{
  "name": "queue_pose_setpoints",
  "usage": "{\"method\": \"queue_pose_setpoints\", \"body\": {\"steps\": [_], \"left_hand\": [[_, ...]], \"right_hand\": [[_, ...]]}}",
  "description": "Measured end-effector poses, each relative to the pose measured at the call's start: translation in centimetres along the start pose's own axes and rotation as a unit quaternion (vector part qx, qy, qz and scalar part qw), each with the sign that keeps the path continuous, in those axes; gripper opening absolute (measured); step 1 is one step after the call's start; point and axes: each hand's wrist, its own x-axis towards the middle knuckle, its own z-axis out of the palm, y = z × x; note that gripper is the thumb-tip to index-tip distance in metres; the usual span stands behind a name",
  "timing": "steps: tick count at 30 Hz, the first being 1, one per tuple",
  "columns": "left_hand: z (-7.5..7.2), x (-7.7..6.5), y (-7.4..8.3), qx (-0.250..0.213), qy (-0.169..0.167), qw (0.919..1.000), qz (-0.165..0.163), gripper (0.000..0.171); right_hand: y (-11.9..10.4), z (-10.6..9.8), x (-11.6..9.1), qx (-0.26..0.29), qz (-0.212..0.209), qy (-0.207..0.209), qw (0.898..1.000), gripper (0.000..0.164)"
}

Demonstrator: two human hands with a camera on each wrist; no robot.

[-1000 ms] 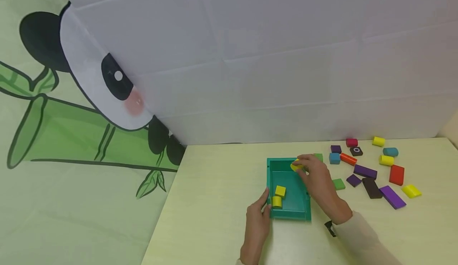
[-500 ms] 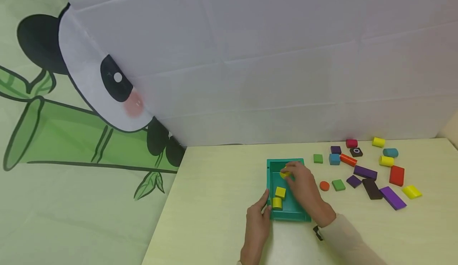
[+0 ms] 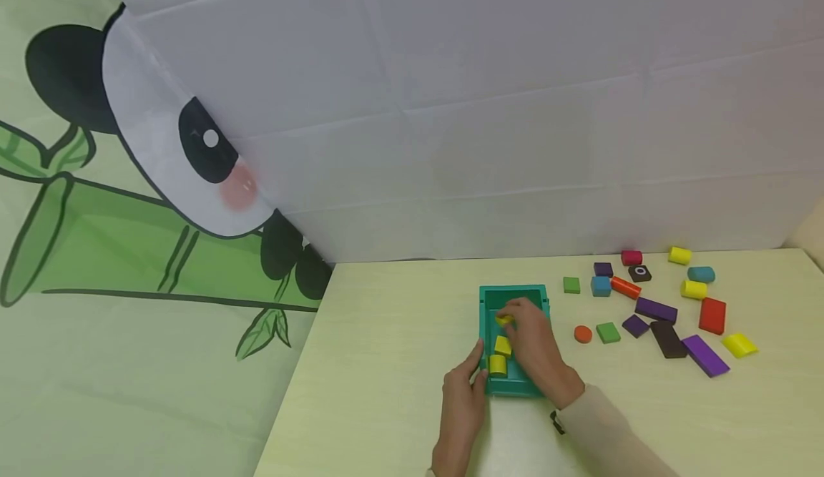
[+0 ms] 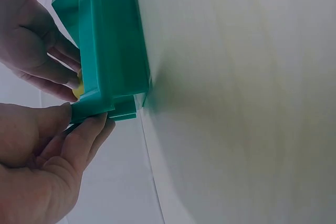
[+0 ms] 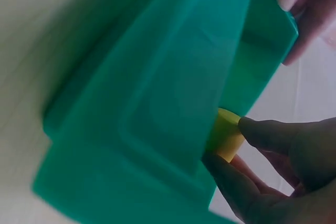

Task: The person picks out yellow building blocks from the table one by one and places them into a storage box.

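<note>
A green tray (image 3: 515, 394) rests on the table. My left hand (image 3: 463, 402) grips its left wall, thumb on one side of the rim and fingers on the other in the left wrist view (image 4: 50, 161). Inside the tray, my right hand (image 3: 536, 345) pinches a yellow block with a rounded side (image 5: 227, 135) between thumb and fingertips. Only part of this block shows; its full shape is hidden. Just nearer lie a yellow cube-like block (image 3: 503, 346) and a yellow cylinder (image 3: 498, 365), along the tray's left side.
Loose blocks lie to the tray's right, among them a green square (image 3: 608, 332), an orange disc (image 3: 582, 334), a blue cube (image 3: 601, 287), a red block (image 3: 712, 316) and a yellow cylinder (image 3: 694, 289). A white cloth wall (image 3: 450, 176) stands behind the table (image 3: 386, 334).
My right hand has moved left and deeper into the tray with the yellow block, from the right rim toward the other two yellow blocks. My left hand has stayed on the tray wall.
</note>
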Motion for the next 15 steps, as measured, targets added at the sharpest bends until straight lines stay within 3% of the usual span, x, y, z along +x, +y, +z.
{"method": "queue_pose_setpoints", "body": {"steps": [15], "left_hand": [[0.1, 0.0, 0.0, -0.002, 0.003, 1.0, -0.005, 0.051]], "right_hand": [[0.6, 1.9, -0.1, -0.01, 0.0, -0.002, 1.0, 0.019]]}}
